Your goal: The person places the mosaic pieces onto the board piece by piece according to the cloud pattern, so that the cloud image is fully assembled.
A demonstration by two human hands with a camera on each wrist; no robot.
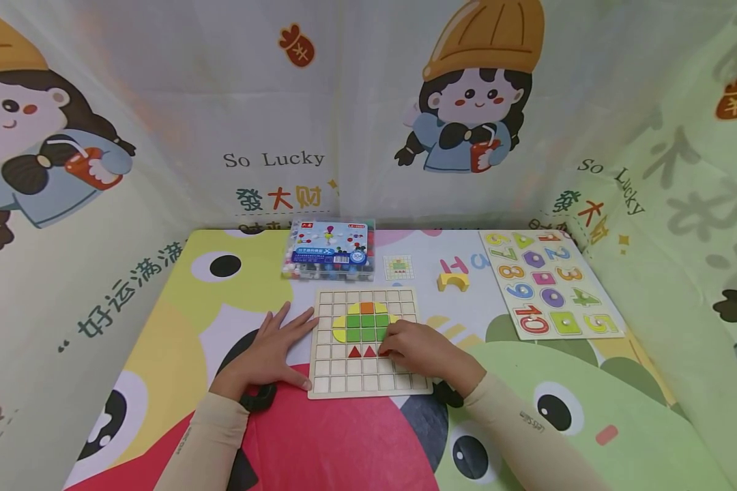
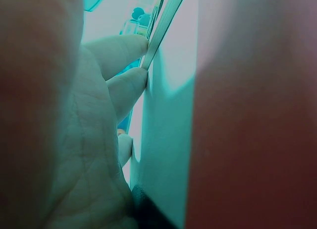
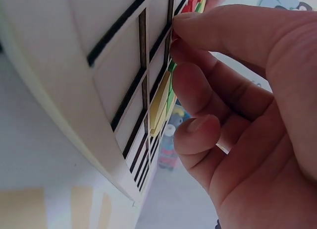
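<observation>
A wooden grid board lies flat at the middle of the table. Green square tiles, yellow rounded corner tiles and an orange square tile fill part of its grid. Below them sit two red triangle tiles. My left hand is spread, with fingertips and thumb against the board's left edge. Over the right part of the board, my right hand pinches a small red tile between thumb and forefinger at the triangles' row. Most of that tile is hidden by the fingers.
Behind the board stands a clear plastic box of coloured pieces. A small pattern card and a yellow arch block lie to its right. A number and shape puzzle board lies at the far right.
</observation>
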